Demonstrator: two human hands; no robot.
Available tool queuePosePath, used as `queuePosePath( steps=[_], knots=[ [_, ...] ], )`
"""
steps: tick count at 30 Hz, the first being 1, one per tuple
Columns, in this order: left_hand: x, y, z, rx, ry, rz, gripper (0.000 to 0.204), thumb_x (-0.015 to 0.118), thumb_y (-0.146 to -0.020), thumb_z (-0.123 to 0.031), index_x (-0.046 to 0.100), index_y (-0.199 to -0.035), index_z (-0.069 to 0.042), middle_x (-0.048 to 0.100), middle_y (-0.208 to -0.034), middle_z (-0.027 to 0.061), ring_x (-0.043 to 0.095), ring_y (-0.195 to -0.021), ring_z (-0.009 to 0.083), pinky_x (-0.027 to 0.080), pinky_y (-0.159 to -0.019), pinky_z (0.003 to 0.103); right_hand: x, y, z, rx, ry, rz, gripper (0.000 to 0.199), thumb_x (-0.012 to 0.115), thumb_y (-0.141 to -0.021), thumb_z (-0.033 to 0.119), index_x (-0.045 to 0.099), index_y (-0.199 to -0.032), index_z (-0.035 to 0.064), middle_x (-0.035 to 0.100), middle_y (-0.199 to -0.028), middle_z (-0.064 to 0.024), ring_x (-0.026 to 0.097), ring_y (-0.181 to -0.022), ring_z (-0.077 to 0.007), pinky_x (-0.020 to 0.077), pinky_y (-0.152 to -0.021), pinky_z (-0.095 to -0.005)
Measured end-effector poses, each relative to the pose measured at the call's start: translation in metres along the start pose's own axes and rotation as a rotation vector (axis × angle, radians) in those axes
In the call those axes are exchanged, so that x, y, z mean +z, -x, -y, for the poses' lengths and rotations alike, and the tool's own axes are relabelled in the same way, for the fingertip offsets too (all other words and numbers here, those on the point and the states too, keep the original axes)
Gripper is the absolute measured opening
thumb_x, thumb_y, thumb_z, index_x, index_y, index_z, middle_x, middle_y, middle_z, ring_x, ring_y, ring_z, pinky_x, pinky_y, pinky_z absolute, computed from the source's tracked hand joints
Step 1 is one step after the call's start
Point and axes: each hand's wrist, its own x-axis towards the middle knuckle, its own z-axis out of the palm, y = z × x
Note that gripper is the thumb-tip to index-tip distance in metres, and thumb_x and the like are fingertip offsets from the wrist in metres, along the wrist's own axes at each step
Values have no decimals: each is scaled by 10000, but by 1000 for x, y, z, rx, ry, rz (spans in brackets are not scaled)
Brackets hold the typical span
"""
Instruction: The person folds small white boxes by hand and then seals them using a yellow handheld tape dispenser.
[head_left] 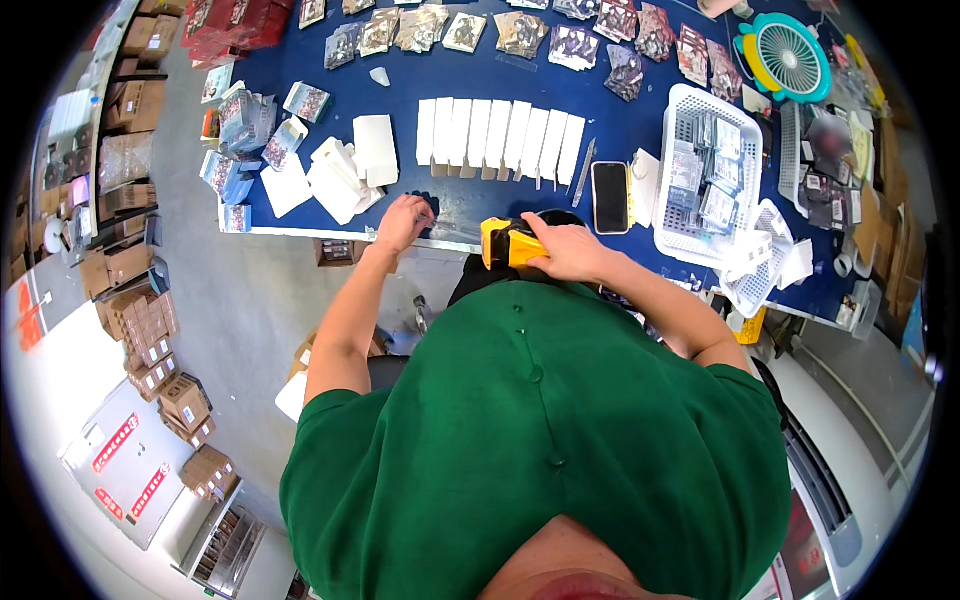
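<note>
At the table's front edge my right hand (575, 250) grips a yellow and black tape dispenser (508, 244). My left hand (404, 222) is to the left of it, with its fingers pinched together low over the table edge. A shiny clear strip (455, 232) shows between that hand and the dispenser; whether the fingers hold it is too small to make out. Just beyond my hands stands a row of several slim white boxes (497, 135), side by side. Loose white card pieces (340, 180) lie beyond my left hand.
A phone (610, 197) and a thin knife-like tool (584, 172) lie right of the row. Farther right stands a white basket (668, 200) of clear-wrapped packs. Small printed boxes (245, 120) crowd the left; card stacks (420, 30) line the back. A teal fan (788, 57) stands far right.
</note>
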Motion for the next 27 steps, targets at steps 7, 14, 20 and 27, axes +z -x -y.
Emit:
queuePosePath(
  steps=[7, 14, 20, 27],
  knots=[
    [-47, -24, -37, -203, 514, 312, 279, 705, -835, -50, 574, -1075, -108, 606, -777, 34, 647, -764, 191, 521, -834, 338, -55, 34, -21, 21, -117, 17, 745, 676, -841, 423, 351, -1440, 121, 663, -1074, -251, 637, -1009, -408, 496, -885, -444],
    [-98, -34, -30, -331, 958, 587, 559, 715, -845, -8, 504, -1361, 22, 650, -859, 35, 672, -784, 135, 552, -746, 277, -96, 39, -28, 73, -268, 67, 737, 729, -828, 337, 381, -1442, 123, 659, -1172, -163, 635, -1071, -328, 480, -920, -385],
    [-122, -44, -33, -349, 1042, 550, 557, 735, -849, -28, 509, -1357, 3, 672, -1046, 80, 692, -835, 166, 595, -805, 297, -109, 43, -32, 20, -349, 77, 734, 741, -826, 313, 396, -1444, 119, 627, -1232, -148, 603, -1111, -279, 457, -957, -355],
    [-127, -48, -24, -383, 1001, 511, 261, 700, -903, -85, 666, -1135, 28, 719, -982, 102, 714, -831, 163, 585, -807, 279, -116, 41, -53, 39, -504, 126, 777, 768, -817, 277, 383, -1466, 92, 593, -1272, -109, 556, -1147, -207, 426, -991, -315]
  ],
)
